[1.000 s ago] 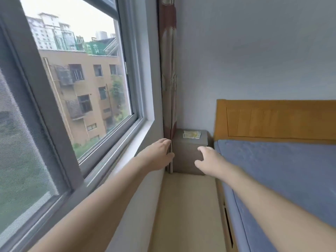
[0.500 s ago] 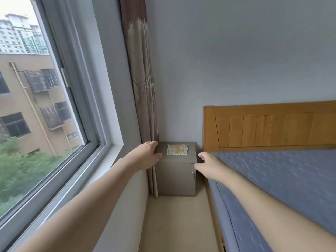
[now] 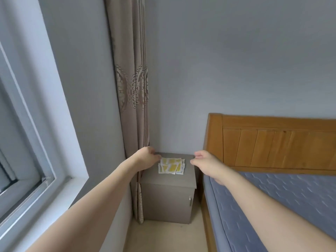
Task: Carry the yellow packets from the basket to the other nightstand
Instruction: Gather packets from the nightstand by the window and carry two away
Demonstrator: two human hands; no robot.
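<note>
yellow packets (image 3: 171,165): flat squarish sachets, white-edged, overlapping on matte grey nightstand (image 3: 167,197) | left hand (image 3: 147,159) at their 9 o'clock: loosely curled, empty | right hand (image 3: 205,163) at 3 o'clock: relaxed, empty

packets (image 3: 171,165) lie on nightstand (image 3: 167,199), between curtain (image 3: 131,91) left and bed (image 3: 283,199) right.

Both forearms are bare, no sleeves, watch or rings visible.

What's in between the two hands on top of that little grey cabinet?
In the head view, a pile of yellow-and-white paper packets lies on the grey nightstand's top, between the left hand and the right hand.
</note>
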